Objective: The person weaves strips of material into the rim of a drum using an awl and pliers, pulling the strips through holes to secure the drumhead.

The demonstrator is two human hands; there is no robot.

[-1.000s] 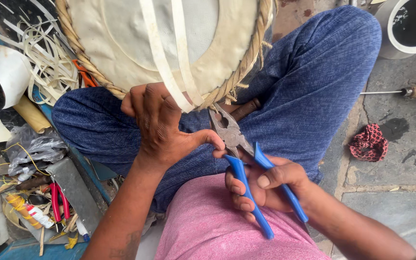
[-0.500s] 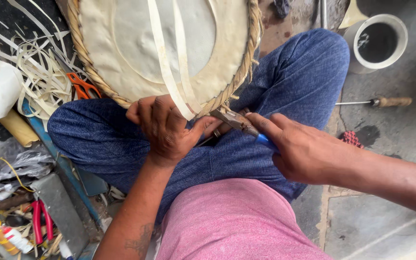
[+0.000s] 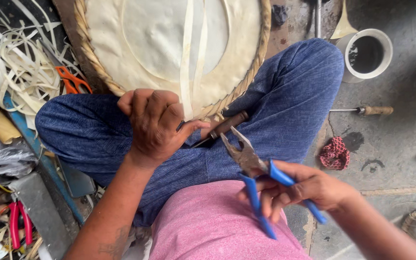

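While the round hide-covered frame with braided rope rim [image 3: 121,86] rests on the lap:
Left hand [image 3: 152,126]: fisted on the pale strip [image 3: 186,72] and a brown-handled tool [image 3: 225,126].
Right hand [image 3: 304,188]: gripping blue-handled pliers [image 3: 256,171] (jaws parted, empty).
Risk: the strip may slip, and the points sit near the thumb.

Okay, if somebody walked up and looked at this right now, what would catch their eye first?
Probably the blue-handled pliers, jaws open, held in the right hand over the lap. Above them, the left hand grips a pale strip at the rim of the big round rope-edged drum resting against the knees.
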